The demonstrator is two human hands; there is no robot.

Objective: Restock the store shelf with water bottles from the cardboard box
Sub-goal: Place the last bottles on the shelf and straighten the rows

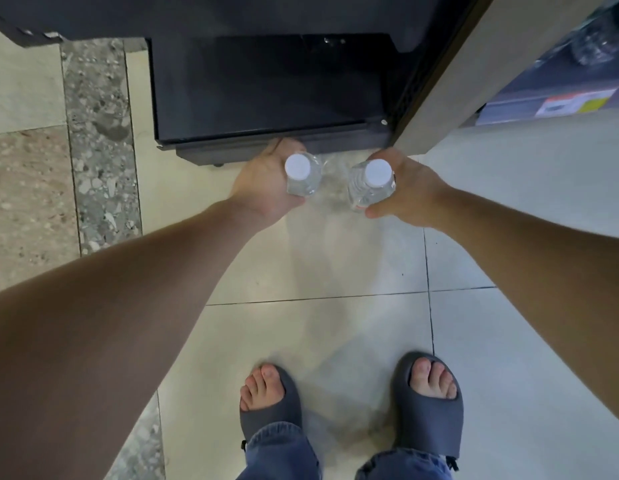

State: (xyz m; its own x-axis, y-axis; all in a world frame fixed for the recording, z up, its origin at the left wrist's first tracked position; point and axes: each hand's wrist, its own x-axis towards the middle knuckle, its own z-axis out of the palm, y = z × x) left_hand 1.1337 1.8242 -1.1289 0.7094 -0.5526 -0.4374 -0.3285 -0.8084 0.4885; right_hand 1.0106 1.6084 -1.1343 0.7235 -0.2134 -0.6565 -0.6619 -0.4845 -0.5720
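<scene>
Inspector: Clothing, lower half?
Recorder: Blue denim jeans (284, 455), hems loose over the insteps. A small black tab sits at each outer hem.
Inspector: Footwear?
Recorder: Dark grey moulded slides, left slide (270, 417) and right slide (429, 420), each with one broad band, open-toed, toes showing.
Inspector: Upper limbs?
Recorder: Noted: left hand (263, 192) and right hand (413, 192) bare, forearms likewise.

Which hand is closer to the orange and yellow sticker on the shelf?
Right. The right hand, holding a bottle, sits below and left of the sticker. The left hand, holding the other bottle, is further left.
</scene>
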